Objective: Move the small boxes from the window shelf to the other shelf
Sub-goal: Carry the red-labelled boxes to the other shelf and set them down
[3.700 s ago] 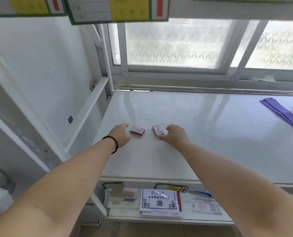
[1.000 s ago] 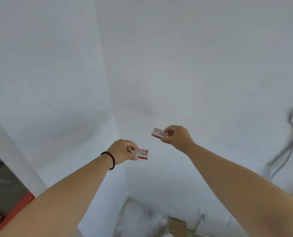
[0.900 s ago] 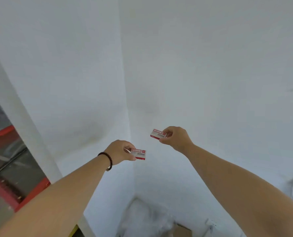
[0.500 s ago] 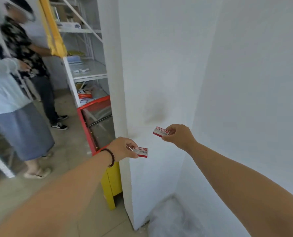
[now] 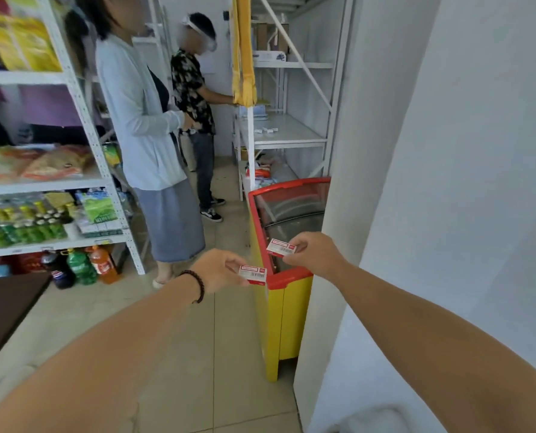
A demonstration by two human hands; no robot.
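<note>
Pinching a small box (image 5: 253, 274) between thumb and fingers, the left hand (image 5: 219, 268) holds it in the air above the tiled floor (image 5: 197, 354). The right hand (image 5: 315, 254) pinches a second small box (image 5: 281, 247) by its end, over the near corner of the chest freezer (image 5: 287, 276). Both boxes are flat, white with red edges and a barcode.

Likely a shop: stocked shelves (image 5: 51, 182), chest freezer (image 5: 287, 276).

Open tiled floor (image 5: 216, 339) is stretching ahead. A red-and-yellow freezer (image 5: 287, 276) and white wall (image 5: 448, 182) are blocking the right; two people (image 5: 147, 120) are crowding the aisle.
</note>
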